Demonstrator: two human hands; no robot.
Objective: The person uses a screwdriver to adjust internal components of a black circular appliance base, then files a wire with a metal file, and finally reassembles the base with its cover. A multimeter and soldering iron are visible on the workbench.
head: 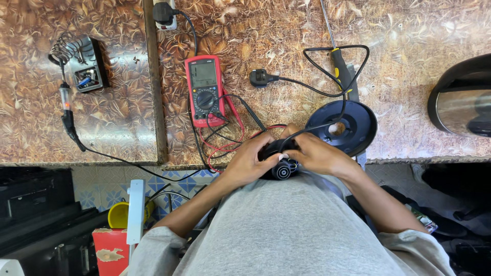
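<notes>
Both hands, left hand point(249, 159) and right hand point(316, 153), clasp a round black connector part point(281, 164) (mostly hidden); red multimeter point(205, 90) lies on the table point(409, 46).

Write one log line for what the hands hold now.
left hand: on black connector | right hand: on connector | cord: attached | meter: on table

Screen point(203, 73) — a grey-green rectangular display, upright, set in the top of the red multimeter point(205, 91), upper centre-left of the frame on the counter point(419, 61). Red box point(110, 250) with peeling pale patches — lower left, below the counter.
</notes>
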